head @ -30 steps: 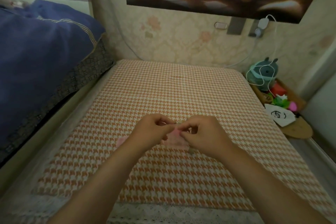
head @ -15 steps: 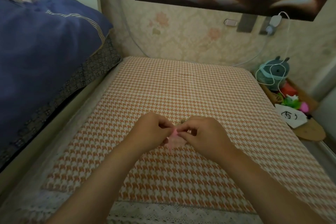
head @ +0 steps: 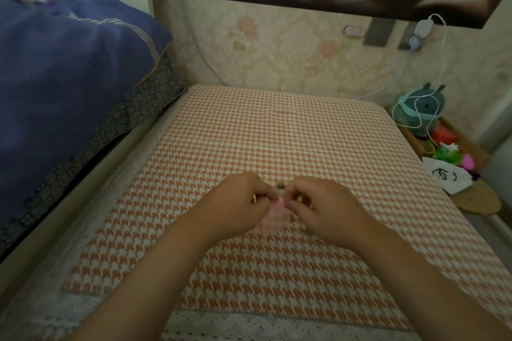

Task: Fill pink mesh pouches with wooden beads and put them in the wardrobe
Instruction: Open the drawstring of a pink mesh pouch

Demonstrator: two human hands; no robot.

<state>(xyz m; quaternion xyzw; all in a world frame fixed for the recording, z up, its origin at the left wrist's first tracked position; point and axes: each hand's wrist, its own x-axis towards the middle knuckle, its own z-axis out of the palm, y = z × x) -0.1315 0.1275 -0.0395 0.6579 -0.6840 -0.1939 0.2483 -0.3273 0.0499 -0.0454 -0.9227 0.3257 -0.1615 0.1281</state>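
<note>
- While both hands hold its mouth, the pink mesh pouch [head: 273, 217] rests on the houndstooth cover [head: 277, 133], long axis running back toward the person.
- The left hand [head: 238, 202] and right hand [head: 324, 207] each pinch one side of the top edge, fingers curled.
- A wooden bead [head: 280, 185] sits just beyond that mouth, midway between the hands. Either one is equally near, I'd judge.
</note>
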